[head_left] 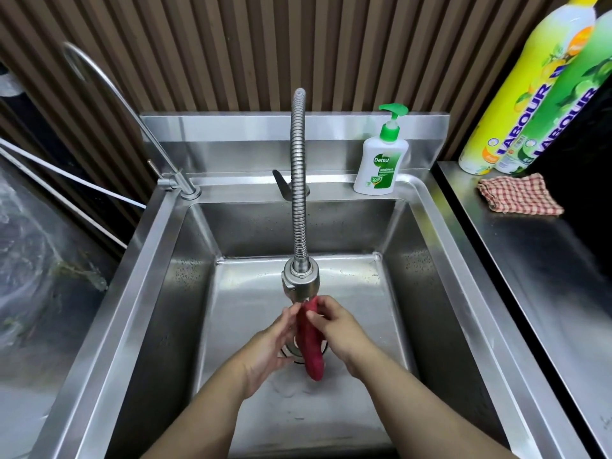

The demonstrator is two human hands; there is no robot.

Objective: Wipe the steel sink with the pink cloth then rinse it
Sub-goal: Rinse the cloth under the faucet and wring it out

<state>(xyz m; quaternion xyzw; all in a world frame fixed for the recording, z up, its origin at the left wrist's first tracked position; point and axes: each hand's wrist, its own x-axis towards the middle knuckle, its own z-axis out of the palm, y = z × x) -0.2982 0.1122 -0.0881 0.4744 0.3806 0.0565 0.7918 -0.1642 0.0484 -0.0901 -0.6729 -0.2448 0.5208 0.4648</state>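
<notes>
Under the spray head [299, 282], over the drain of the steel sink [414, 253], both hands held the rolled pink cloth [309, 342]: the left hand [270, 349] cupped it, the right hand [334, 326] pinched its top. Rinsing seemed underway, though running water was hard to see; wringing probably came next.

The white pump bottle [381, 164] on the back rim of the steel sink [159, 246] carries a green badge reading "Dettol". "ORIGINAL" stands beneath it, then what looks like "12 HR"; the finer print is too small to read. On the desk [530, 260] right of the sink, a yellow bottle [516, 94] and a green bottle [569, 104] each bear "LABOUR" in blue capitals.
</notes>
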